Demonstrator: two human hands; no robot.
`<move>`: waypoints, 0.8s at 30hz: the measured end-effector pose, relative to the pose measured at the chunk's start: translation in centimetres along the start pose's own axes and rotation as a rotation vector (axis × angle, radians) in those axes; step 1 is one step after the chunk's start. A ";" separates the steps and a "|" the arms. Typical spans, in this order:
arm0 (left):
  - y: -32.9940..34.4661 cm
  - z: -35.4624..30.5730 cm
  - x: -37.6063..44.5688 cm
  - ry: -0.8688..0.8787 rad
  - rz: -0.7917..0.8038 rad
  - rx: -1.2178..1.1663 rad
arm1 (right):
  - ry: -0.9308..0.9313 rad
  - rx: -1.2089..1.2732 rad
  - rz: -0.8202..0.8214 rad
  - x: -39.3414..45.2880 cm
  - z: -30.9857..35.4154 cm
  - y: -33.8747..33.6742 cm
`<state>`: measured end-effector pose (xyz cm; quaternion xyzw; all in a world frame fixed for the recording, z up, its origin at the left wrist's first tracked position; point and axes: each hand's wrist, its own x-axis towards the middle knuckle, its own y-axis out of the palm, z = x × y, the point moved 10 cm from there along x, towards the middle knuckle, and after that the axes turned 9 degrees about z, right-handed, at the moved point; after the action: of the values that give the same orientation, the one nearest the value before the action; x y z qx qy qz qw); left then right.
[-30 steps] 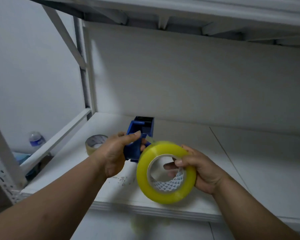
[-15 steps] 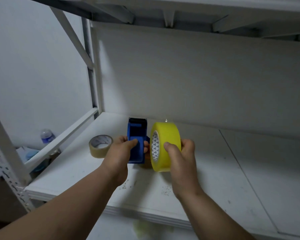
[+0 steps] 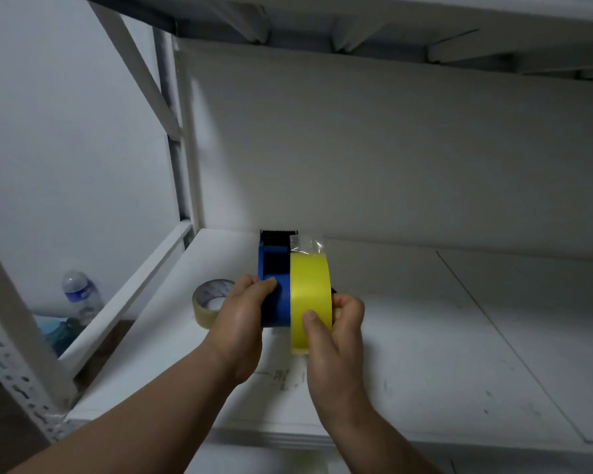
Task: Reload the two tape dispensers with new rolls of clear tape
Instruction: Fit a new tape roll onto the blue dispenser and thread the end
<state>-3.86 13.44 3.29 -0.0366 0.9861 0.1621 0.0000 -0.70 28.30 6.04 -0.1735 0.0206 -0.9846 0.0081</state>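
My left hand (image 3: 242,314) grips a blue tape dispenser (image 3: 274,285) with a black toothed cutter at its far end, held above the white shelf (image 3: 425,354). My right hand (image 3: 336,330) holds a yellowish roll of clear tape (image 3: 310,295) edge-on, pressed against the dispenser's right side. A loose clear tape end sticks up at the roll's far top, beside the cutter. Whether the roll sits on the dispenser's hub is hidden. A second dispenser is not in view.
A thinner tape roll (image 3: 211,302) lies flat on the shelf left of my left hand. A white rack post and diagonal brace (image 3: 182,165) stand at the left. A water bottle (image 3: 79,295) sits beyond the rack on the left. An upper shelf runs overhead.
The roll has turned from facing me to fully edge-on and moved against the dispenser's right side. Both hands rose slightly, and the loose tape end now shows near the cutter.
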 end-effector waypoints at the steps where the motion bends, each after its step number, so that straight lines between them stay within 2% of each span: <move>1: -0.7 -0.5 0.0 0.011 0.002 -0.001 | -0.011 -0.027 -0.013 -0.3 0.0 0.8; 5: -2.4 -2.0 -0.5 0.013 0.065 0.058 | -0.015 0.029 -0.076 -1.3 -0.2 4.1; 9: -4.5 -3.1 -1.1 0.088 0.053 0.100 | 0.100 0.165 -0.102 -1.8 -1.3 6.4; 12: -5.7 -3.6 -1.6 0.139 0.039 0.153 | 0.139 0.173 -0.032 -2.0 -1.4 8.3; 15: -7.2 -3.6 -1.6 0.149 0.006 0.127 | 0.078 0.073 -0.037 -2.3 -0.5 9.2; 24: -8.2 0.1 -0.3 -0.271 0.033 -0.297 | -0.104 -0.364 -0.006 -3.3 0.1 10.3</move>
<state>-2.95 5.77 0.56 0.0022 0.9428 0.3091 0.1247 2.53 18.12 4.61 -0.2228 0.1976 -0.9543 -0.0254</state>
